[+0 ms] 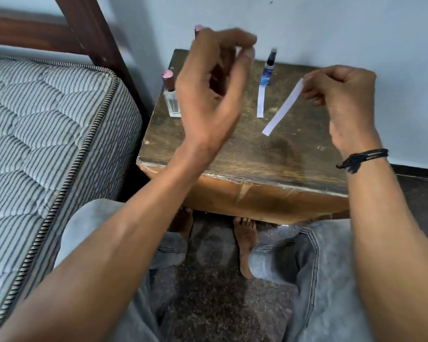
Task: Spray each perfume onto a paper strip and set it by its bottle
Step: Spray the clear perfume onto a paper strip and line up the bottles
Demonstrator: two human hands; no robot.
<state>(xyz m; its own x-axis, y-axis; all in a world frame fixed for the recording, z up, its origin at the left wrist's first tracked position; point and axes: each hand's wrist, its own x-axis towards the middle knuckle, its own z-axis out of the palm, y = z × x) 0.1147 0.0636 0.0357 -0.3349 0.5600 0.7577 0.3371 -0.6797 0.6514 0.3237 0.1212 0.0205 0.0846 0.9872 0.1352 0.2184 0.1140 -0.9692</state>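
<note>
over the table (232, 149), right hand (344, 99) pinches a paper strip (283, 107); left hand (208, 90) blurred, grip unclear.

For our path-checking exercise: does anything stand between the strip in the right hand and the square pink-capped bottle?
Yes. The raised left hand hangs between the held strip and the square bottle; the blue spray bottle and its laid strip also lie between.

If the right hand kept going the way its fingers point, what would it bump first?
Probably the small spray bottle: the right hand, pinching a paper strip, points left toward it. Height is unclear; it might pass above.
</note>
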